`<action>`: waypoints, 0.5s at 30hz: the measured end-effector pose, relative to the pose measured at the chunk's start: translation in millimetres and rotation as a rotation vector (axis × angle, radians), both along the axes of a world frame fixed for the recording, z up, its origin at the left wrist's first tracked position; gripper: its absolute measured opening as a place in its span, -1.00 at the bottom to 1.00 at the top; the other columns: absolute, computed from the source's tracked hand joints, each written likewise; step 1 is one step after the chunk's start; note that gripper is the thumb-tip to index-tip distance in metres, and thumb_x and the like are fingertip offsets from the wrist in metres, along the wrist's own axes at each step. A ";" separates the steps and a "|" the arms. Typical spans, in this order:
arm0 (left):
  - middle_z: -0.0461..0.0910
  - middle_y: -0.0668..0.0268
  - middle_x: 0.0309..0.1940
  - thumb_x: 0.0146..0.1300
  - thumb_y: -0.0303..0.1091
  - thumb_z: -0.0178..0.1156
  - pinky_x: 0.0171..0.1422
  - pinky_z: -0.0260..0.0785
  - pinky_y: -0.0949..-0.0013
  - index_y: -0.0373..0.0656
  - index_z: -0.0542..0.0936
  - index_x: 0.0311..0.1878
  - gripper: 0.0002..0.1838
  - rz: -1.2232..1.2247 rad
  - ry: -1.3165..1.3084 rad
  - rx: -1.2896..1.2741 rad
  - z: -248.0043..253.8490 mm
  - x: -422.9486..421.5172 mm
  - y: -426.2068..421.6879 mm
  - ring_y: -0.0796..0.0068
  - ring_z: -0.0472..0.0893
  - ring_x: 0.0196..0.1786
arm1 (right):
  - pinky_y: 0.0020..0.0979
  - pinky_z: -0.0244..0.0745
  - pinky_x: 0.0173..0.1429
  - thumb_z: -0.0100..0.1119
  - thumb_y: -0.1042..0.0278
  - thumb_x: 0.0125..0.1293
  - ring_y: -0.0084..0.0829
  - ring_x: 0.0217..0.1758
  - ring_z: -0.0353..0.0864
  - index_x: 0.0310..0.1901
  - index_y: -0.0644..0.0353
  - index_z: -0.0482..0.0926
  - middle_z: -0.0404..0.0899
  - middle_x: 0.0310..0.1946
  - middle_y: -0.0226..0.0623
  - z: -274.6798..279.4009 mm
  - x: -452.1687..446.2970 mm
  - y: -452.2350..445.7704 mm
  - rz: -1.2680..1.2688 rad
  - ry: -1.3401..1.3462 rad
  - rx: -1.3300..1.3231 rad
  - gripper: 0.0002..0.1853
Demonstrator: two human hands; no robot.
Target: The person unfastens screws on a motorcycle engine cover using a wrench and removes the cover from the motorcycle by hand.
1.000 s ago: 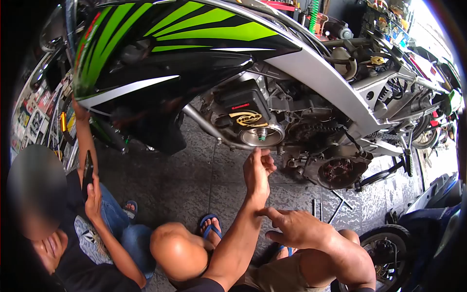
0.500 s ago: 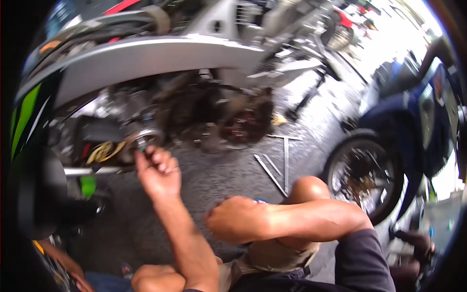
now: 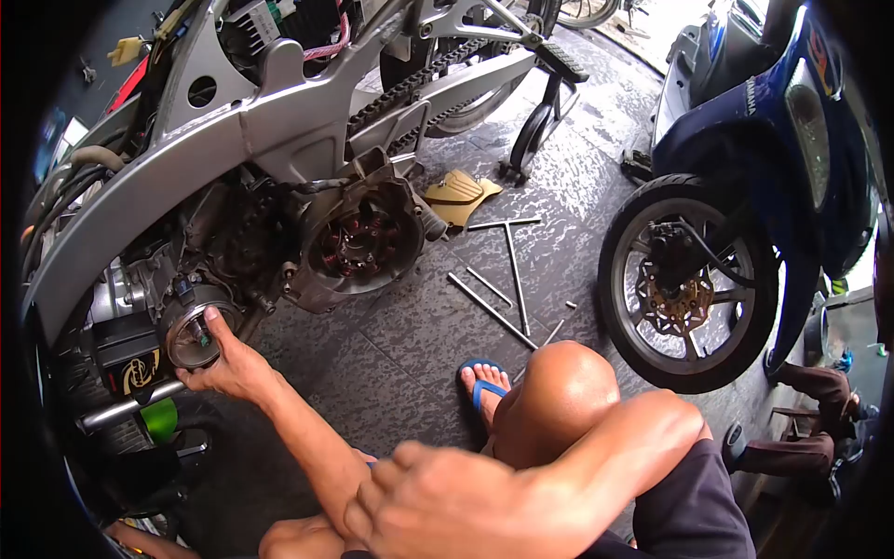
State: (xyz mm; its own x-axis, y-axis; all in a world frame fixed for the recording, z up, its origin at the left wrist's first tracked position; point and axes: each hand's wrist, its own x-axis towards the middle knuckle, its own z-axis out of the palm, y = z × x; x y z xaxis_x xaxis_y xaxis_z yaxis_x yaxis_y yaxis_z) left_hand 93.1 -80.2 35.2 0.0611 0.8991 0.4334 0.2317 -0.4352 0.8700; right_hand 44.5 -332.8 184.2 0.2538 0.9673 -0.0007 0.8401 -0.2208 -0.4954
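My left hand [image 3: 228,365] grips a round metal housing [image 3: 194,337] on the side of the motorcycle engine, thumb on its rim and fingers underneath. Inside the ring shows a small green bit. My right hand [image 3: 424,498] is in front of my left forearm, fingers curled and slightly blurred; its palm side is hidden. Right of the housing, the opened engine case [image 3: 358,238] shows reddish coils within. Above runs the grey motorcycle frame [image 3: 196,149]. Just below the housing is a black box [image 3: 126,359] with gold lettering.
T-shaped metal bars [image 3: 515,279] and thinner rods lie on the wet dark floor [image 3: 382,373]. A tan piece [image 3: 461,194] lies beyond the engine case. At right stands a blue scooter, its front wheel [image 3: 687,284] close to my knee. Another person's legs [image 3: 796,447] show at the right edge.
My view has shifted and sharpened. My left hand went from a pinch at the housing's opening to gripping its rim. The right hand came closer, over my left forearm.
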 end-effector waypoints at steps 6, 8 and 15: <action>0.32 -0.21 0.23 0.06 -0.03 0.47 0.31 0.37 0.21 -0.58 0.00 0.35 0.10 -0.080 -0.143 -0.049 -6.3 -4.2 7.8 0.06 0.45 0.25 | -0.44 0.45 -0.36 0.20 0.15 0.28 -0.42 -0.42 0.60 -0.30 0.33 0.56 0.60 -0.47 -0.26 -33.5 81.1 -89.9 -0.480 0.654 0.737 -0.68; 0.35 -0.20 0.21 0.13 -0.08 0.42 0.30 0.36 0.21 -0.57 0.04 0.35 0.01 -0.056 -0.156 -0.029 -18.5 -7.3 13.9 0.12 0.45 0.24 | -0.53 0.45 -0.29 0.17 0.21 0.36 -0.58 -0.37 0.57 -0.23 0.36 0.59 0.59 -0.45 -0.34 -111.6 110.5 -114.4 -0.835 0.993 0.949 -0.70; 0.40 -0.09 0.18 0.33 -0.07 0.22 0.18 0.35 0.32 -0.46 0.19 0.33 -0.25 -0.122 -0.127 -0.010 -43.3 -20.4 12.3 0.20 0.49 0.16 | -0.12 0.52 -0.01 0.16 0.33 0.21 0.01 -0.18 0.64 -0.22 0.20 0.67 0.66 -0.30 -0.05 -427.5 107.5 -128.6 -1.544 0.346 0.190 -0.81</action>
